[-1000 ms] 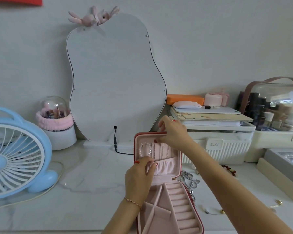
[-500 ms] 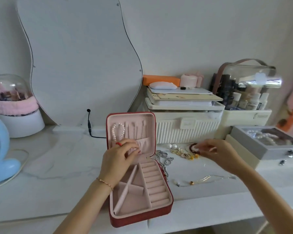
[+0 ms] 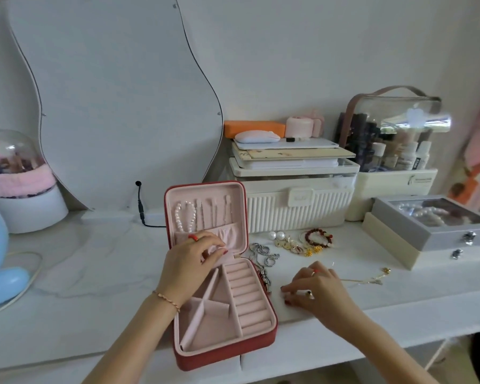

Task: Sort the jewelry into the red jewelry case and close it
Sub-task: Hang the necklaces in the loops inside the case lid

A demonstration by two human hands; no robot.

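On the white desk, red case (image 3: 222, 347) open near the front edge, lid upright with pearl strand (image 3: 185, 217) hung inside; left hand (image 3: 187, 263) still pinches the lid's pink pocket. Right hand (image 3: 315, 289), earlier up by the bracelet (image 3: 317, 237), now lower, fingers curled pinching the gold chain (image 3: 363, 279).

open red jewelry case (image 3: 225, 347), lid upright, pearl strand (image 3: 185, 219) hung inside; loose jewelry (image 3: 302, 242) beside it
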